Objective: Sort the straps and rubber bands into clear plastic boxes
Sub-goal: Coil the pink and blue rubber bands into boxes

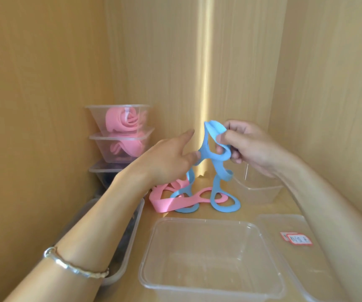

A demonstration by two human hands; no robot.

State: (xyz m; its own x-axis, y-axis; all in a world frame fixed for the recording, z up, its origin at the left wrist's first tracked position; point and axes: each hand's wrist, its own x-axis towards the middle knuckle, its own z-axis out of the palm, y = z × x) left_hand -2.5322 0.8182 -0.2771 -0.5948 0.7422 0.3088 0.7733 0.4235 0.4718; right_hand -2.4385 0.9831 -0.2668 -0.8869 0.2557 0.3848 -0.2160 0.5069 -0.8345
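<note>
step: roll up the blue strap [207,150] | right hand [247,147] pinches its folded top, middle of frame | left hand [171,158] pinches it just below | ends lie on the desk [252,212] | tip: roll it tight, then drop it in the empty clear box [197,220], bottom middle

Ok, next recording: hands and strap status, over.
Right hand pinches blue strap, lifted, lower loops on the table. Left hand touches it, grip unclear. Pink strap lies among its loops. Front clear box empty.
</note>
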